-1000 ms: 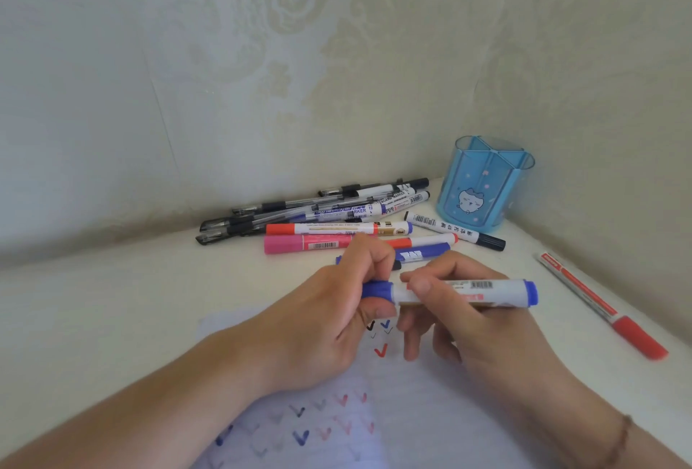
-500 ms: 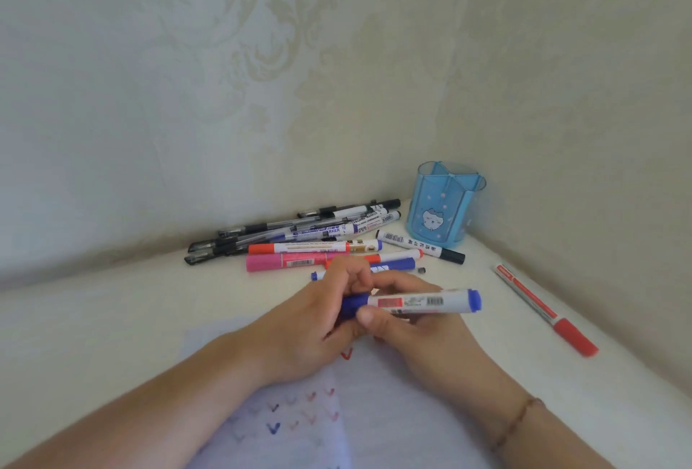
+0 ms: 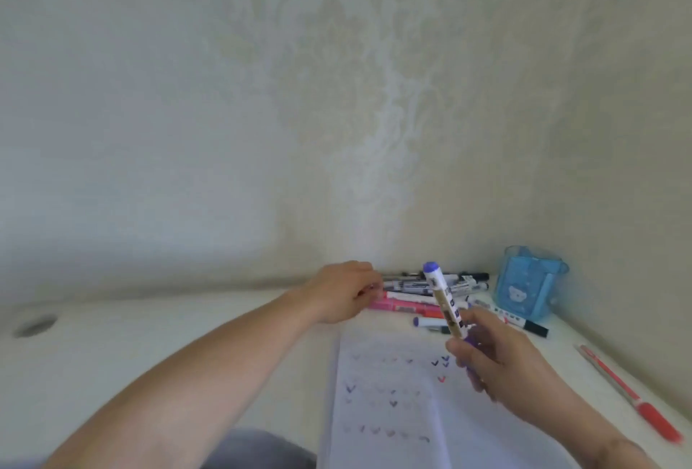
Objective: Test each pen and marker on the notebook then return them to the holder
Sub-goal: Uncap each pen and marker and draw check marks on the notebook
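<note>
Blue marker [image 3: 445, 305] now held upright in right hand [image 3: 501, 367], over the notebook [image 3: 385, 405]; cap seems back on. Left hand [image 3: 339, 292] let go, now reaching into the pen pile [image 3: 430, 287], grip unclear. Holder [image 3: 528, 287] next.

Both forearms are bare from the lower edge of the frame up to the wrists, with no sleeves showing. The left hand [image 3: 342, 292] and the right hand [image 3: 498, 360] wear no gloves, and no rings can be made out; the picture is blurred, so fine detail on the fingers cannot be told. At the bottom edge, under the left forearm, a patch of grey-blue cloth [image 3: 258, 450] shows, seemingly clothing on the lap.
</note>
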`<act>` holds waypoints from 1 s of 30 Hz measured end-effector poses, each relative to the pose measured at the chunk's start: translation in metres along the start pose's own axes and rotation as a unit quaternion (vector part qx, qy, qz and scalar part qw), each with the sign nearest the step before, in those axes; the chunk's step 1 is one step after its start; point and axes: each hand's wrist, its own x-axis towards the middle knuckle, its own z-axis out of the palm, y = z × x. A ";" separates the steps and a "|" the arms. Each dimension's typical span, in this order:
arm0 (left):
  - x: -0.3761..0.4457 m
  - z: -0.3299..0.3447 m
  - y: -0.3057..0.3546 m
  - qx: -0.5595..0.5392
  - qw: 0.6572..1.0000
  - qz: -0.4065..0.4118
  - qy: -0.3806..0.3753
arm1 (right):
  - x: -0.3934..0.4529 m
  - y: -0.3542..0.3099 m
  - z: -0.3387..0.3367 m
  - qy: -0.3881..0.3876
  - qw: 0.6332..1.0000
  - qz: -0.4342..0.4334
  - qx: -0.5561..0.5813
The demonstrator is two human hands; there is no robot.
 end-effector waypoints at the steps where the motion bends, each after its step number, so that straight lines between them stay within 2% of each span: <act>1: -0.025 -0.010 -0.007 -0.005 1.000 -0.014 0.021 | -0.005 -0.010 0.004 0.007 1.000 -0.013 -0.007; 4: -0.115 -0.045 -0.035 -0.005 0.995 -0.071 0.064 | -0.016 -0.050 0.027 0.011 0.997 -0.076 -0.003; 7: -0.219 -0.074 -0.067 0.003 0.988 -0.133 0.079 | -0.022 -0.089 0.071 -0.017 0.984 -0.147 0.097; 10: -0.322 -0.090 -0.090 0.025 0.972 -0.220 0.085 | -0.030 -0.122 0.125 -0.060 0.968 -0.192 0.148; 12: -0.381 -0.094 -0.095 0.036 0.960 -0.263 0.091 | -0.035 -0.138 0.165 -0.097 0.961 -0.221 0.134; 15: -0.440 -0.099 -0.091 0.036 0.943 -0.309 0.121 | -0.039 -0.148 0.224 -0.147 0.956 -0.249 0.049; 19: -0.469 -0.103 -0.081 0.040 0.936 -0.319 0.139 | -0.042 -0.137 0.286 -0.211 0.945 -0.243 -0.054; 22: -0.470 -0.104 -0.078 0.038 0.938 -0.313 0.143 | -0.049 -0.124 0.311 -0.273 0.939 -0.193 -0.078; 25: -0.461 -0.103 -0.079 0.023 0.940 -0.301 0.158 | -0.056 -0.119 0.311 -0.274 0.940 -0.179 -0.101; 28: -0.440 -0.102 -0.078 -0.007 0.945 -0.289 0.156 | -0.066 -0.134 0.281 -0.258 0.945 -0.193 -0.057; 30: -0.417 -0.099 -0.078 -0.025 0.951 -0.267 0.155 | -0.078 -0.147 0.242 -0.219 0.951 -0.213 0.035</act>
